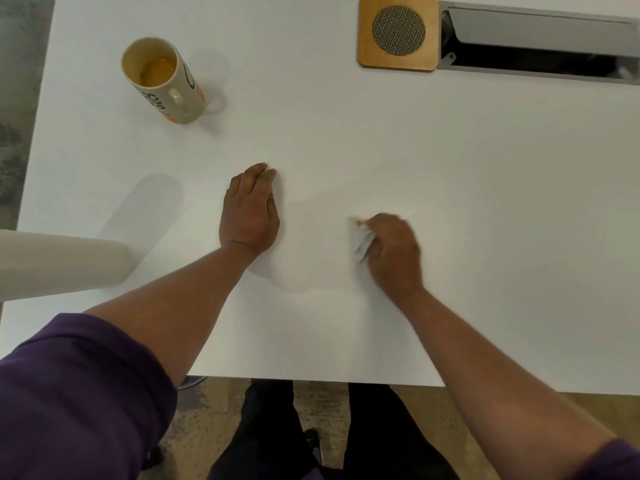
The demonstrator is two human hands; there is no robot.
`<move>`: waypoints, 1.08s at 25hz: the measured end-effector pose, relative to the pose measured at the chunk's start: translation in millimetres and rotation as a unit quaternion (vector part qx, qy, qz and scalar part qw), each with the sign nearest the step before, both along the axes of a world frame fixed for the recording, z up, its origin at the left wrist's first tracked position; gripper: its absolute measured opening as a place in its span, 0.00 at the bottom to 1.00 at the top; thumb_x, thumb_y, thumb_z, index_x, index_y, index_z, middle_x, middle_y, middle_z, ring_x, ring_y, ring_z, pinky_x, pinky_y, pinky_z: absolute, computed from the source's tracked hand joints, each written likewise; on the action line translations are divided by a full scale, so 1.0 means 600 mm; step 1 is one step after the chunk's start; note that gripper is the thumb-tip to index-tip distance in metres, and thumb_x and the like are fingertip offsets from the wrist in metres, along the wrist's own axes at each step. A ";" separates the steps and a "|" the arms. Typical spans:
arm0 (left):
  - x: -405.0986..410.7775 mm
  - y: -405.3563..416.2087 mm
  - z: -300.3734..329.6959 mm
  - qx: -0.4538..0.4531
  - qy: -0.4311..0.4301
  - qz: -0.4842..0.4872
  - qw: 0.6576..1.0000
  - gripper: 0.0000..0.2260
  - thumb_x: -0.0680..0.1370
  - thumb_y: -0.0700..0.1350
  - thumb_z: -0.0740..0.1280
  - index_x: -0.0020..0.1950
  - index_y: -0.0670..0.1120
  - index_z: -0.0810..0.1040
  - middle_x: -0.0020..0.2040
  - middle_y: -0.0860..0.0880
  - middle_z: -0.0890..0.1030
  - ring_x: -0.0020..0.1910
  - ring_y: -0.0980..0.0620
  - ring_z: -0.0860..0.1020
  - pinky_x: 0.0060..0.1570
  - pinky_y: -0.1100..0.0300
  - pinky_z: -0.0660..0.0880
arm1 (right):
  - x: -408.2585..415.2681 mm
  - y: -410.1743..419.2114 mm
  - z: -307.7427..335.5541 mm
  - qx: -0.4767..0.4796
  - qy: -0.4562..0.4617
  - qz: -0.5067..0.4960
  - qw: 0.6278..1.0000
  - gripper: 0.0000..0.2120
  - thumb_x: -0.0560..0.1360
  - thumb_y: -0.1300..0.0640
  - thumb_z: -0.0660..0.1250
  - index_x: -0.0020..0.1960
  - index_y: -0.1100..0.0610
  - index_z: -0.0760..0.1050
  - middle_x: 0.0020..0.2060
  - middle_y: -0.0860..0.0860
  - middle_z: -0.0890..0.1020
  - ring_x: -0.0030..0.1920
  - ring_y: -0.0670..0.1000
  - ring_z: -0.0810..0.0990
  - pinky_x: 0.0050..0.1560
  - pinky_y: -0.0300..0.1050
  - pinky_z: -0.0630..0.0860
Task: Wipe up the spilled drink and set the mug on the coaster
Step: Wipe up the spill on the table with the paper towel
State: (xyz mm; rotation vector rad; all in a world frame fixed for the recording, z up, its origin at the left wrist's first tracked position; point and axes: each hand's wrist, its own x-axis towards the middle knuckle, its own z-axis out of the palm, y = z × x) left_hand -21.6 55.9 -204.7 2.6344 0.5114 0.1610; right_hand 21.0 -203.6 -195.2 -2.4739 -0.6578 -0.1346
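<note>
A person at a white table (pixel 485 202) grips a crumpled tissue (pixel 360 242) in the right hand (pixel 393 254) while the left hand (pixel 249 211) rests beside it.

The right hand's fingers curl round the tissue, pressed to the tabletop near the front edge and blurred, an orange stain at the tissue's tip; the left hand lies flat, fingers relaxed and together, holding nothing; the mug (pixel 162 79) stands toward the far left corner, orange drink in its bottom, handle facing the front edge; the wooden coaster (pixel 398 32), with a round mesh centre, sits at the far edge, well apart from the mug and just beside an open cable hatch (pixel 540 43); a pale cylinder (pixel 65 265) juts in over the left edge.
</note>
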 end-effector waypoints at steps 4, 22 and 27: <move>0.001 -0.002 0.003 0.001 0.002 0.001 1.000 0.18 0.81 0.39 0.57 0.70 0.43 0.75 0.71 0.45 0.74 0.67 0.41 0.70 0.69 0.51 0.67 | 0.080 -0.057 0.000 0.030 0.062 -0.209 0.976 0.11 0.72 0.66 0.60 0.49 0.62 0.79 0.47 0.60 0.82 0.49 0.64 0.79 0.51 0.53 0.73; -0.001 0.005 -0.006 -0.058 -0.056 0.014 0.997 0.17 0.80 0.35 0.58 0.68 0.42 0.77 0.69 0.45 0.76 0.69 0.44 0.71 0.70 0.53 0.68 | 0.157 0.122 0.006 0.055 0.073 -0.109 0.990 0.07 0.70 0.66 0.62 0.43 0.60 0.78 0.39 0.56 0.82 0.41 0.60 0.78 0.44 0.53 0.72; 0.009 0.006 0.024 -0.227 -0.135 0.140 0.954 0.20 0.76 0.30 0.57 0.65 0.42 0.75 0.63 0.48 0.77 0.61 0.50 0.76 0.63 0.57 0.74 | 0.076 0.200 0.016 0.068 0.155 0.063 0.984 0.09 0.70 0.67 0.64 0.46 0.59 0.80 0.42 0.52 0.83 0.43 0.55 0.77 0.45 0.52 0.75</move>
